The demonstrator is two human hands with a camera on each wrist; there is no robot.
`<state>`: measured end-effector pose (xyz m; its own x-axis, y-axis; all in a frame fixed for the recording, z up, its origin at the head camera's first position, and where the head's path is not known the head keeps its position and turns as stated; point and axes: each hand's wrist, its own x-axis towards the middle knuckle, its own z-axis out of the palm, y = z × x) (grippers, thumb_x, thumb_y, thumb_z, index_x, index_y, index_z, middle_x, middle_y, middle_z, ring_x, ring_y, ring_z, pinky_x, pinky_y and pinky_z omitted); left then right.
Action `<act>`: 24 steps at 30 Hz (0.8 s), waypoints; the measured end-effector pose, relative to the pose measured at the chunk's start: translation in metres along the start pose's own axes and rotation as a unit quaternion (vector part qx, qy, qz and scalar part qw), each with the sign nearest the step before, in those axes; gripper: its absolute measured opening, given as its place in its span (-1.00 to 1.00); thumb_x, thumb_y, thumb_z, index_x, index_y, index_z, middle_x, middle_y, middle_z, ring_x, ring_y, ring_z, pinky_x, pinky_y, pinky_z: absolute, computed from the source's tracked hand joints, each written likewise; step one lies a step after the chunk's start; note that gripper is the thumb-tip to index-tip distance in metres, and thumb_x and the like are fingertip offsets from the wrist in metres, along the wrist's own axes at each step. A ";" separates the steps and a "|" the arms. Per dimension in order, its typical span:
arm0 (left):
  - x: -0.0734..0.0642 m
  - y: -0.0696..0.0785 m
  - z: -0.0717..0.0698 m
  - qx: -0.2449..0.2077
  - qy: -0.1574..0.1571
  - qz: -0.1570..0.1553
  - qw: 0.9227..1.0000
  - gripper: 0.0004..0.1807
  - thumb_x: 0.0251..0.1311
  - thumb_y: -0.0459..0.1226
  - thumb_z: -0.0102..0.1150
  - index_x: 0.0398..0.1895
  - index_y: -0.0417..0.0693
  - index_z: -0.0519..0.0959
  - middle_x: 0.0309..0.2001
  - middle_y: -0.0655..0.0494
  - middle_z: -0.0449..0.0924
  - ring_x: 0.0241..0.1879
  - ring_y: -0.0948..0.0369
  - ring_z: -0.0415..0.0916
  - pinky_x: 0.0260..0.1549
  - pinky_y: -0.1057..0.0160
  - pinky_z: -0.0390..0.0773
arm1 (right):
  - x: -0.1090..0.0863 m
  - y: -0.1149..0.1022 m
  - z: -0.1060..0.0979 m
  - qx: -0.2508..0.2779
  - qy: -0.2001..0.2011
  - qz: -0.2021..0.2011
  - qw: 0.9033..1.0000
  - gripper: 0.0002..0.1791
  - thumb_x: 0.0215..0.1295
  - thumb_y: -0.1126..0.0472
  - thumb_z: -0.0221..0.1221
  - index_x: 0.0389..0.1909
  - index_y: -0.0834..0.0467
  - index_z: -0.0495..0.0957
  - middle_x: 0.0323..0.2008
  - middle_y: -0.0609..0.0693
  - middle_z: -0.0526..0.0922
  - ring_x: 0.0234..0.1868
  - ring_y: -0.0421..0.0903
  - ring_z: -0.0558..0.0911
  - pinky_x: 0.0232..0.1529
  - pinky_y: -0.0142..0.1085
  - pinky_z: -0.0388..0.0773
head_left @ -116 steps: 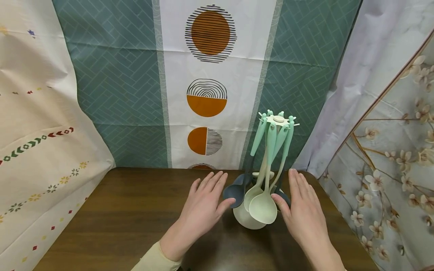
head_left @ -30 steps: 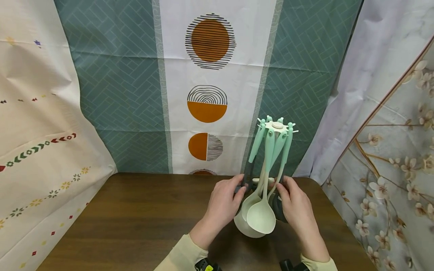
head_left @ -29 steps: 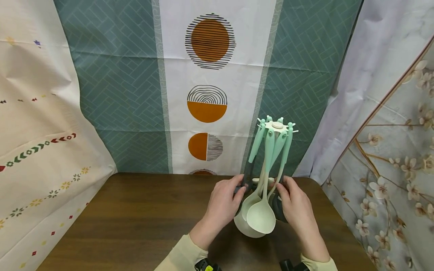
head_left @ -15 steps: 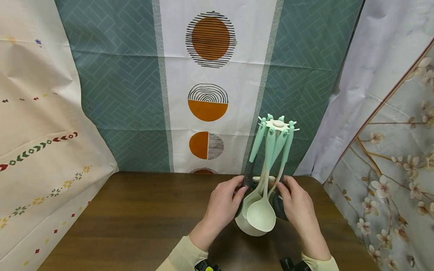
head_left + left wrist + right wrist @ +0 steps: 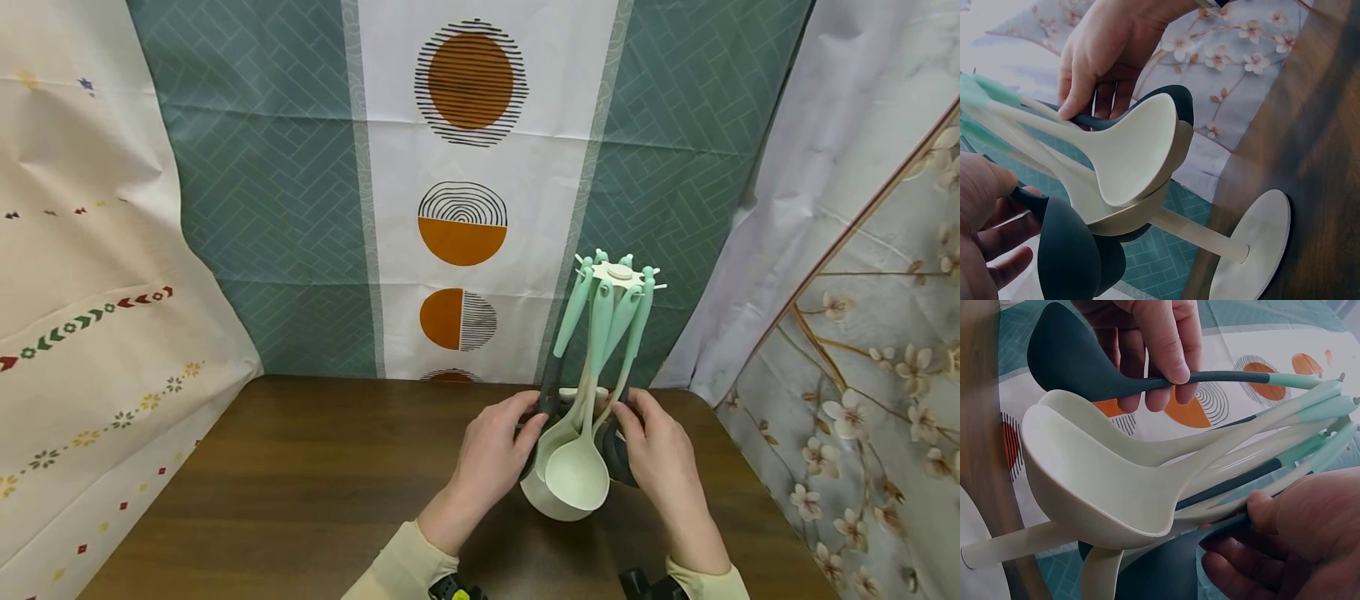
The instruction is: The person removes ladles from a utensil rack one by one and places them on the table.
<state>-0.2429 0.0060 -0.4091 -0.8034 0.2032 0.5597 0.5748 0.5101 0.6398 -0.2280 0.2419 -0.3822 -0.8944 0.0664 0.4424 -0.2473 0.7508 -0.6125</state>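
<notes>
A white rotating utensil stand [image 5: 619,272] stands on the table, its round base [image 5: 1254,250] flat on the wood. Mint-handled ladles and spoons hang from its top hooks. In front hang two cream ladles [image 5: 577,473], one overlapping the other. On the left side, my left hand [image 5: 491,450] pinches the stem of a dark blue ladle [image 5: 1069,356] between thumb and fingers. Across from it, my right hand [image 5: 663,450] pinches the stem of another dark blue utensil [image 5: 1160,569], with a cream stem right beside its thumb. Cream utensils partly hide that one's bowl.
The brown wooden table [image 5: 300,483] stretches left of the stand. A green and white patterned cloth [image 5: 285,208] hangs behind, a cream cloth [image 5: 97,375] at the left and a floral curtain [image 5: 862,400] at the right.
Both hands were held flat beside the stand earlier; they have since moved inward and pinched the dark utensils' stems. Over the last second they have stayed there.
</notes>
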 end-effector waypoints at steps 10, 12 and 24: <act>-0.004 0.000 -0.001 0.020 0.009 0.016 1.000 -0.77 0.51 -0.25 0.41 0.15 -0.01 0.72 -0.07 0.21 0.80 -0.16 0.18 0.64 -0.14 0.10 0.67 | -0.003 0.000 0.000 -0.004 -0.010 0.010 1.000 -0.86 0.72 0.18 0.19 0.09 0.13 0.64 -0.24 0.05 0.72 -0.26 0.02 0.59 -0.23 -0.08 0.46; -0.005 -0.001 0.000 0.021 0.010 0.018 1.000 -0.78 0.51 -0.26 0.41 0.14 -0.01 0.72 -0.08 0.22 0.79 -0.17 0.18 0.64 -0.15 0.10 0.67 | -0.004 0.001 0.001 -0.006 -0.010 0.009 1.000 -0.87 0.71 0.19 0.20 0.08 0.13 0.64 -0.24 0.04 0.72 -0.26 0.02 0.59 -0.23 -0.08 0.46; -0.004 0.003 -0.005 0.012 0.016 0.014 1.000 -0.77 0.49 -0.28 0.43 0.13 -0.02 0.73 -0.09 0.19 0.80 -0.19 0.18 0.62 -0.16 0.11 0.66 | -0.002 0.000 0.001 -0.012 0.004 -0.007 1.000 -0.90 0.69 0.22 0.22 0.05 0.14 0.64 -0.34 0.02 0.64 -0.32 0.01 0.55 -0.26 -0.08 0.43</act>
<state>-0.2373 0.0026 -0.4064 -0.7818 0.1910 0.5936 0.5922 0.5255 0.6108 -0.2268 0.2411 -0.3835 -0.8884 0.0611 0.4549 -0.2500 0.7669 -0.5911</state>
